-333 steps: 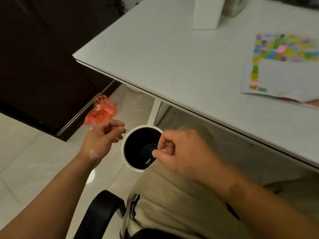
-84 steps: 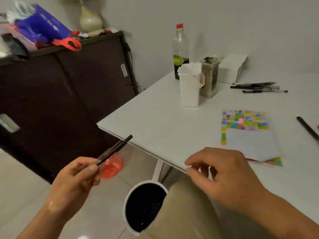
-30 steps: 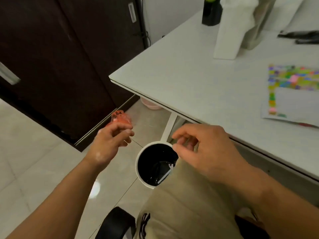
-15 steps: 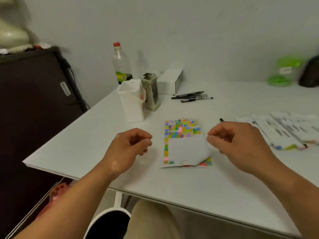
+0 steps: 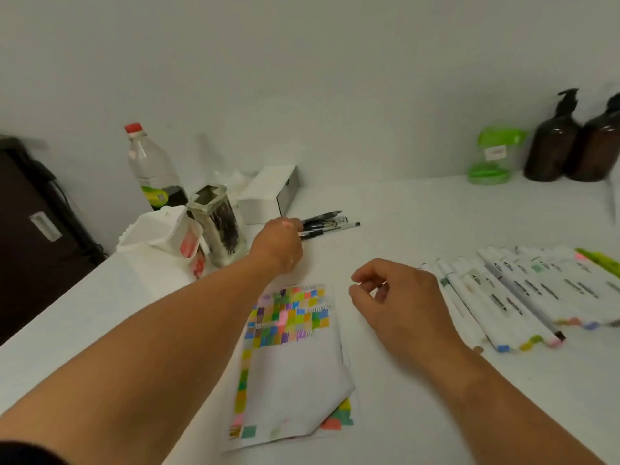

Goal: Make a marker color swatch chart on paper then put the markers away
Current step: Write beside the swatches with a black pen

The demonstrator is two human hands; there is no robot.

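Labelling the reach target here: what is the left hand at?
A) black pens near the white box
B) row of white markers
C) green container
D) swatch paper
A: the left hand is at the near ends of the black pens beside the white box; the white markers lie apart, on the right.
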